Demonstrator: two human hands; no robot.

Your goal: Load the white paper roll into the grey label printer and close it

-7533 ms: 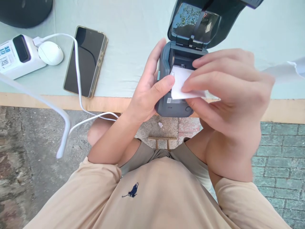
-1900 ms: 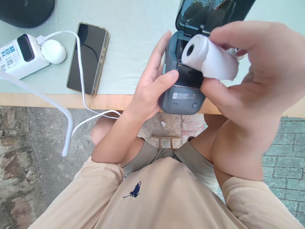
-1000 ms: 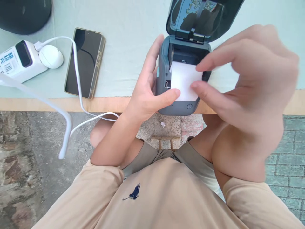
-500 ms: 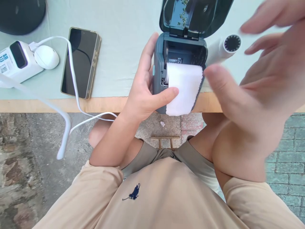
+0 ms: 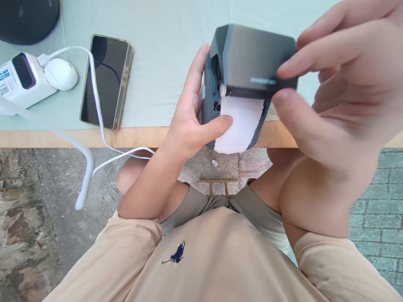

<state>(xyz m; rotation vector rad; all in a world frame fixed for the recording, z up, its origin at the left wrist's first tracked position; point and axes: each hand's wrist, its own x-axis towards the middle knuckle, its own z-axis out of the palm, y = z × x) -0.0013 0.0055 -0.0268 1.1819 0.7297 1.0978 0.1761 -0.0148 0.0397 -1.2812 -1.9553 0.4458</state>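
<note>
A dark blue-grey label printer (image 5: 206, 111) stands at the table's front edge. My left hand (image 5: 193, 119) is closed around its left side, with the thumb pressing on the white paper strip (image 5: 241, 126) that hangs out over the front. The printer's lid (image 5: 252, 56) is tilted part-way down over the paper compartment, which it mostly covers. At the lid's right front corner, my right hand (image 5: 333, 88) pinches it between thumb and fingers. Under the lid's front edge, the paper comes out toward me.
To the left lie a phone (image 5: 105, 84) and a white device with a small dark screen (image 5: 23, 79), plugged with a white cable (image 5: 94, 84). A dark round object (image 5: 28, 19) is at the far left corner. The wooden table edge (image 5: 141, 137) runs across in front of me.
The lid has swung from wide open down over the compartment. My right hand has moved in and taken hold of it. The white roll beside the printer is now hidden.
</note>
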